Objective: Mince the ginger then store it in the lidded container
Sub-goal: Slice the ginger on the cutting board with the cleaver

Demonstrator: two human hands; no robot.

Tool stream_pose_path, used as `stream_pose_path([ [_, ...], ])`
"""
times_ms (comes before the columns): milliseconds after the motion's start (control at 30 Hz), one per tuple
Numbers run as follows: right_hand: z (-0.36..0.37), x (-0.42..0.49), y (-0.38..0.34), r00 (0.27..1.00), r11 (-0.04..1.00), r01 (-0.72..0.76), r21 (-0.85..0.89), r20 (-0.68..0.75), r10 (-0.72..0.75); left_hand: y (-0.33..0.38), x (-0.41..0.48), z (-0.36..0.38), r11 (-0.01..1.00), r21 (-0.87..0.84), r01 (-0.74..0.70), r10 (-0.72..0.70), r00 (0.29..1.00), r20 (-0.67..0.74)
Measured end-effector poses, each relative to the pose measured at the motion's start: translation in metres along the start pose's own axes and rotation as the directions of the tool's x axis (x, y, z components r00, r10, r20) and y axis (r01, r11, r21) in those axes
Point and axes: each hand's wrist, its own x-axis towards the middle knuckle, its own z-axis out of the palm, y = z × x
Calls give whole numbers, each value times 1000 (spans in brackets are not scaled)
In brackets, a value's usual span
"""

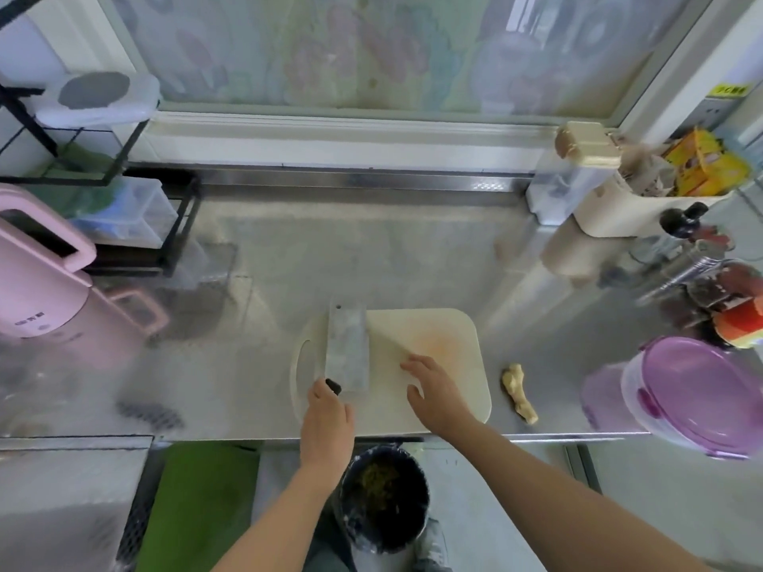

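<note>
**A:** Head view, first entry: where is the ginger?

**B:** Ginger (518, 392): one knobbly, pale-yellow piece, uncut. It lies on the steel counter (289, 262) just beside the right edge of the white cutting board (446, 324), not on it. Neither hand touches it.

**A:** And the hands?

**B:** Left hand (326, 419): fingers curled round the dark handle of a cleaver (347, 348). The cleaver's broad face shows upward on the left part of the board, pointing away from the person. Right hand (433, 390): holds nothing, palm down, fingers loosely extended over the middle of the board. I cannot tell whether it touches the surface. It sits between the cleaver and the ginger, and the ginger lies apart from it on its right.

**A:** The container?

**B:** Lidded container (693, 394): translucent purple lid in place, at the counter's near right corner. It is to the right of the ginger and well apart from both hands, and the frame edge cuts it off.

**A:** Any writing?

**B:**
- Pink appliance (41, 291), far left: a small dark mark, too blurred to read.
- Yellow packet (702, 163), back right: the print is illegible.
- Red-labelled jar (743, 324): cut off at the right edge, no text legible.

**A:** Anything obscured?

**B:** Dark bin (384, 497), below the counter's front edge between the forearms: greenish scraps inside, rim partly covered by the left forearm. The items crowded at the back right are smeared and hard to make out.
</note>
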Motion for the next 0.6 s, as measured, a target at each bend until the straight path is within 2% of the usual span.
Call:
stream_pose_path([
  [67,-2,-4,6,999,1000,-13,24,-31,14,0,0,7,999,43,1,0,1000,-18],
  [200,-14,-12,19,993,999,-47,4,-107,47,-5,2,13,951,308,8,4,999,-39],
  [267,-25,-15,29,969,986,-147,-80,-213,127,-4,2,16,901,433,20,4,999,-54],
  [333,-35,-17,41,920,933,-323,-160,-284,270,-1,2,19,855,517,36,-2,998,-66],
  [400,-42,-21,50,860,851,-484,-203,-290,419,3,4,24,842,538,43,-5,997,-73],
  [467,-45,-24,56,815,800,-568,-191,-264,516,7,4,27,840,541,41,-4,998,-69],
  [600,-41,-27,66,829,827,-546,-139,-234,508,11,6,29,857,516,20,-2,999,-36],
])
